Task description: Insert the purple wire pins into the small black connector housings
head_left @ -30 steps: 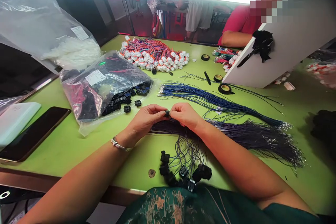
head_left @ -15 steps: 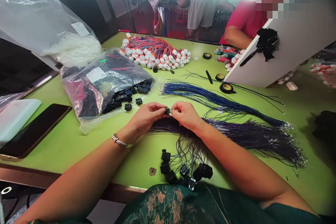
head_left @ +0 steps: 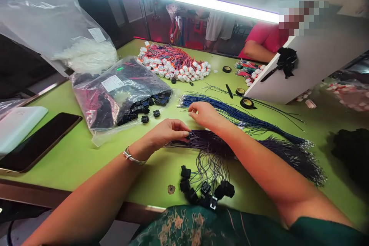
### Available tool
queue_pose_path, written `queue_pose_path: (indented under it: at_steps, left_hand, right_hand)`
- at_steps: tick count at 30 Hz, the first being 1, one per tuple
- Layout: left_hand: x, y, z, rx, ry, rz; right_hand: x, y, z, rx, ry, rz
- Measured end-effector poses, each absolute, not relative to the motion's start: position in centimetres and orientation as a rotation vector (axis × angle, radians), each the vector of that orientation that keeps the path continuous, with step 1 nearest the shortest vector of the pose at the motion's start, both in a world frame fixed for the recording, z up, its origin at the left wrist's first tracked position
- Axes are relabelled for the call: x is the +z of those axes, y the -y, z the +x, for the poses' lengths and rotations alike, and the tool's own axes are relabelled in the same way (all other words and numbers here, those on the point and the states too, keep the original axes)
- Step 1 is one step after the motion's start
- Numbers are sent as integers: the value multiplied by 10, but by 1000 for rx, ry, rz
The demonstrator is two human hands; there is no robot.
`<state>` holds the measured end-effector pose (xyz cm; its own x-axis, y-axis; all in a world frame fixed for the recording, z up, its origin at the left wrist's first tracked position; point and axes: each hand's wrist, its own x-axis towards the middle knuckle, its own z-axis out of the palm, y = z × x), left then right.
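My left hand [head_left: 167,132] is pinched shut on a small black connector [head_left: 188,136] just above the near bundle of dark purple wires [head_left: 259,150]. My right hand [head_left: 203,113] hovers over the ends of the blue wire bundle [head_left: 230,111], its fingers curled together; whether they hold a wire I cannot make out. Finished wires with black connectors [head_left: 201,190] lie in a cluster near the table's front edge. Loose black connectors [head_left: 144,107] spill from a plastic bag [head_left: 115,92] to the left.
A phone [head_left: 37,142] and a white box [head_left: 17,123] lie at the left. Red wires with white connectors [head_left: 173,61] are heaped at the back. Tape rolls [head_left: 246,102] sit beside a tilted white board [head_left: 305,69]. A person in red [head_left: 262,40] sits across the green table [head_left: 72,153].
My hands have separated: the right hand moved away and back over the blue wires, while the left stayed low with the connector. The camera tilted up a little.
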<state>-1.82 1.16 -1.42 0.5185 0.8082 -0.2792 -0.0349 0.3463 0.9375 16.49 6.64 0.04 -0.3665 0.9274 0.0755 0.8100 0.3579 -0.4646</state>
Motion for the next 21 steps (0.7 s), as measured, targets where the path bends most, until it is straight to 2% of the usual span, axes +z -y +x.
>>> queue_pose_path:
  at_steps: [6,10,15,18,21]
  left_hand:
    - [-14,-10,-16,645,-822,1089]
    - [-17,-12,-19,711,-853,1048]
    - [-20,-12,-16,924,-807,824]
    - [-22,-12,-12,974,-792,702]
    - [-23,-13,-7,972,-814,654]
  right_hand:
    - [-20,-92,140,263,2476,-1735]
    - [-12,-87,150,247,2473,-1618]
    - [9,-63,185,567,2049,-1430]
    - [8,-39,195,834,1856,-1294]
    - [-1,-20,192,956,1803,-1230]
